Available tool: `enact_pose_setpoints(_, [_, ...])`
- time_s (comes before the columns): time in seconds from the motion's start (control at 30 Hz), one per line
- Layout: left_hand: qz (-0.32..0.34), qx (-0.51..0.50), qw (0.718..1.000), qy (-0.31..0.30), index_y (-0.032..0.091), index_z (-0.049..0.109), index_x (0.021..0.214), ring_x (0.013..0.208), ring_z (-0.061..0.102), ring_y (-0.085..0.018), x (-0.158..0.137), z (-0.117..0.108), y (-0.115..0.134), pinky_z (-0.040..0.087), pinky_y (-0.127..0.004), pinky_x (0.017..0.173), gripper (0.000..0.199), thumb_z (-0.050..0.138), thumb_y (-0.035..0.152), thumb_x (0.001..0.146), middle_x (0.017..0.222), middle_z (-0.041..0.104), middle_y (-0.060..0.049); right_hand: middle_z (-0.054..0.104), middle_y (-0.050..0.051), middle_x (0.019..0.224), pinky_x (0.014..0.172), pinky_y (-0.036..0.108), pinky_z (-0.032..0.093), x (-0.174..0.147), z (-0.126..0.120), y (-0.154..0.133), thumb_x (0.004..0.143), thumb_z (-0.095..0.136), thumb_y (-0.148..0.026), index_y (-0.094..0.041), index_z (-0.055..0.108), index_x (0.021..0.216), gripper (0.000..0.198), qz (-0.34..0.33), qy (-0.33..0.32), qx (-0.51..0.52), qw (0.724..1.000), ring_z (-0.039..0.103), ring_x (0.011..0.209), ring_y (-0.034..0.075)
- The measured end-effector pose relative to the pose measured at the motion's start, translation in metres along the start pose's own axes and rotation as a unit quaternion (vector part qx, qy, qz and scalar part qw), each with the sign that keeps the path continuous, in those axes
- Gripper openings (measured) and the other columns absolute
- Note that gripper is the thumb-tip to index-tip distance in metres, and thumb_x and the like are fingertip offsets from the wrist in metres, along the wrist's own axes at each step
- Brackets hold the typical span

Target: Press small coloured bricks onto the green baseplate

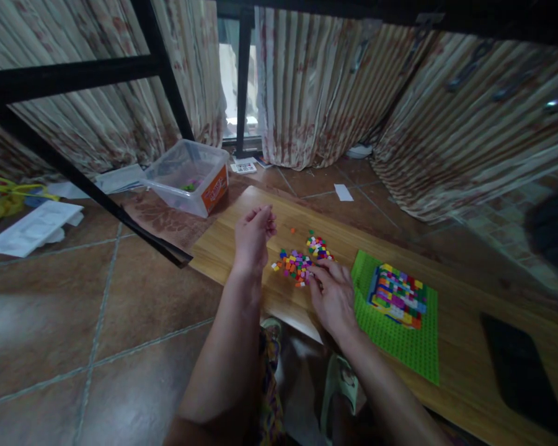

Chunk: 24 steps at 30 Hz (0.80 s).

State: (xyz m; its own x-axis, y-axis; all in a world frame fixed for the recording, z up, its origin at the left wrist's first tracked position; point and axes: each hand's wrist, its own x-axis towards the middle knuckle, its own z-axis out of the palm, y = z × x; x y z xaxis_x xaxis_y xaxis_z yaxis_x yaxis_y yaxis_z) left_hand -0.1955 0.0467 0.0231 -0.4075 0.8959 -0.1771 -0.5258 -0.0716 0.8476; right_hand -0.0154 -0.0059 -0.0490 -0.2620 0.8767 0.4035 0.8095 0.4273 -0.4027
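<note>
Small coloured toy bricks lie in a loose heap on the wooden board, with a second cluster of bricks just behind. My right hand reaches over the near heap from the right, its thumb and bent forefinger slightly apart at the bricks' edge. To the left of the heap, my left hand is raised with its fingers curled together. Whatever those fingers may hold is hidden. On the right, a green studded baseplate carries a multicoloured block of bricks built up in tight rows.
The long wooden board stands low over a tiled floor. A clear plastic tub sits behind its left end. A dark flat device lies at the right. Black metal bars cross the left side, before curtains.
</note>
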Motion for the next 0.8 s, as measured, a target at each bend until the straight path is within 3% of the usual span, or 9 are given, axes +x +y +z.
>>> enact_pose_setpoints(0.27, [-0.008, -0.031, 0.999, -0.013, 0.015, 0.062, 0.081, 0.053, 0.049, -0.004, 0.003, -0.002, -0.002, 0.038, -0.017, 0.054, 0.013, 0.068, 0.023, 0.072, 0.067, 0.057, 0.004, 0.061, 0.01, 0.114, 0.093, 0.042, 0.043, 0.023, 0.024, -0.019, 0.089, 0.054, -0.022, -0.023, 0.072, 0.104, 0.024, -0.05, -0.052, -0.006, 0.997, 0.05, 0.104, 0.027])
enact_pose_setpoints(0.8, [-0.031, -0.011, 0.999, -0.015, 0.014, 0.062, 0.079, 0.052, 0.05, -0.003, 0.003, 0.003, -0.005, 0.039, -0.016, 0.053, 0.017, 0.07, 0.024, 0.067, 0.066, 0.057, 0.004, 0.064, 0.009, 0.112, 0.094, 0.042, 0.044, 0.03, 0.019, -0.022, 0.084, 0.064, -0.022, -0.019, 0.07, 0.095, 0.013, -0.033, -0.085, -0.012, 0.996, 0.052, 0.104, 0.028])
